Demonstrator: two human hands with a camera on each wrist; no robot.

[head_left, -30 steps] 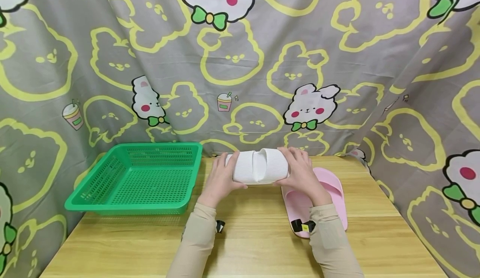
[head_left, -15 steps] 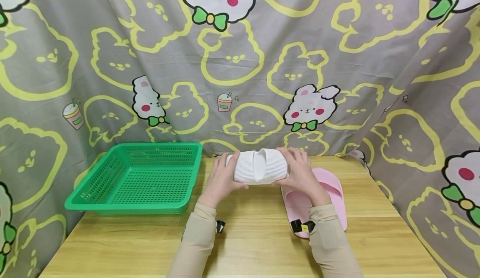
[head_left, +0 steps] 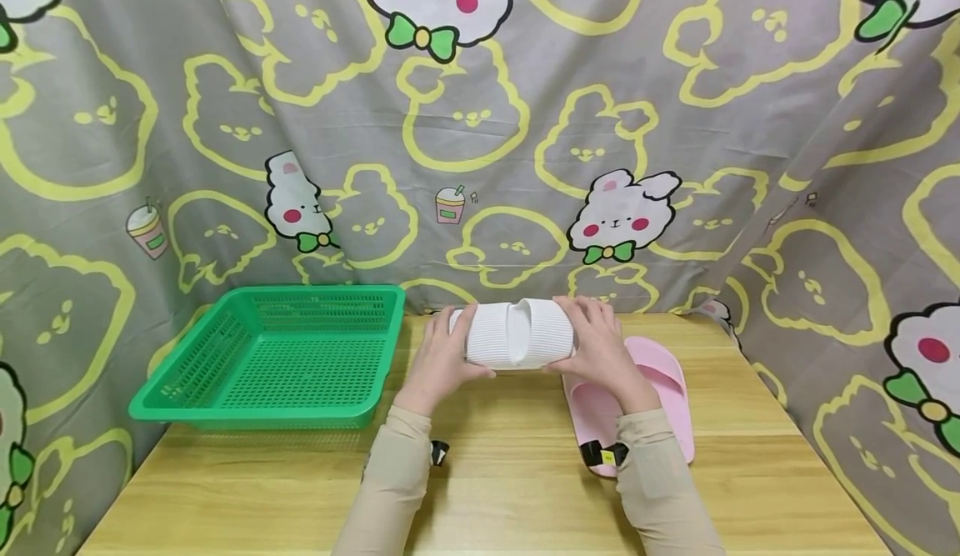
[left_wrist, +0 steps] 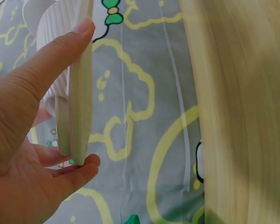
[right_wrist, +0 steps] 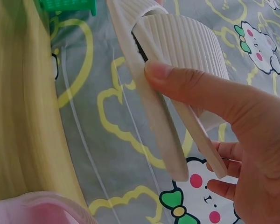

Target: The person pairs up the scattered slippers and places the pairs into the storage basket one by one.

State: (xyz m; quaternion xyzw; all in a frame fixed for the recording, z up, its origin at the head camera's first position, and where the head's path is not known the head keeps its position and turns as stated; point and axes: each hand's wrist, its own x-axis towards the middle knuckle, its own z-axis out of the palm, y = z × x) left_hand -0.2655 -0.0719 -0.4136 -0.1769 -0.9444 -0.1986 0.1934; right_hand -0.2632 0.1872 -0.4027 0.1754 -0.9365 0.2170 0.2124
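A pair of white ribbed slippers (head_left: 551,329) is held up above the table, side edges facing the head camera, straps next to each other. My left hand (head_left: 441,356) grips their left end; in the left wrist view its thumb lies along the sole (left_wrist: 81,107) with fingers curled beneath. At the right end my right hand (head_left: 600,348) holds on. The right wrist view has its thumb pressing a slipper edge (right_wrist: 151,100), with a narrow gap between the two soles. Pink slippers (head_left: 667,373) lie on the table under my right forearm, partly hidden by it.
A green perforated basket (head_left: 307,414) stands at the left on the wooden table (head_left: 510,489). Behind the table hangs a grey patterned curtain (head_left: 487,247), another stretch of it closing the right side. Black straps sit near both wrists.
Almost nothing differs. Both hands keep their grip on the white slippers in the same place, with only a very slight shift of the slippers.
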